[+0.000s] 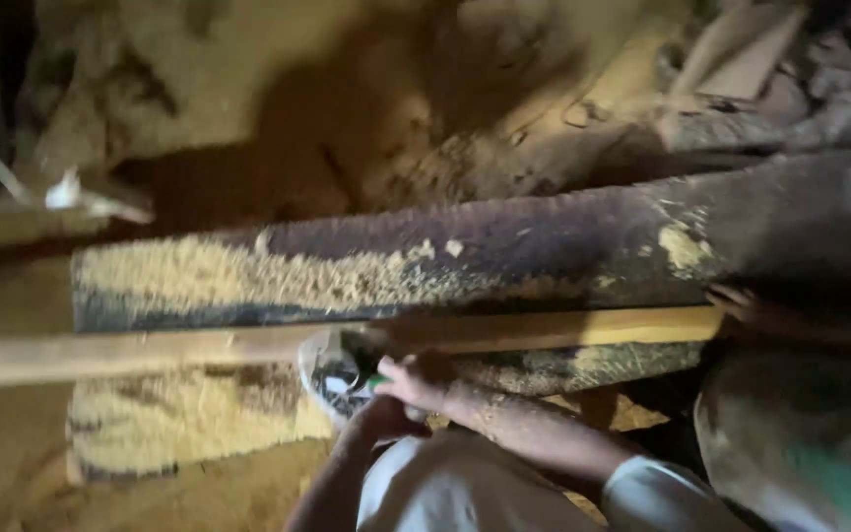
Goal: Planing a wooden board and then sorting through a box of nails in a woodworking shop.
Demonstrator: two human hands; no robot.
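Two hands are seen low in the view, both on a small power tool [339, 372] with a round guard and a green bit. The right hand [416, 382] is closed around the tool's body, so its grip is holding the tool. The left hand [378, 414] is tucked just under it; its grip looks closed on the tool too, but the fingers are blurred.

The tool is pressed to a long pale wooden strip [544, 330], which runs left and right just above the grip. Behind the strip, farther from the grip, a dark thick beam [563, 241] is laid, and it is covered with sawdust [248, 276]. More sawdust is spread on the floor [12, 463] to the left of the grip.

Trouble could come if the strip is not held still: it could be kicked sideways by the tool. Fingers are kept very near the spinning part, so a slip could hurt them. Dust could be thrown up at the eyes. The loose white sleeve [642, 488] could be caught.

No packages, labels or signs can be made out; only a white scrap [66, 192] is seen far up and left of the grip.
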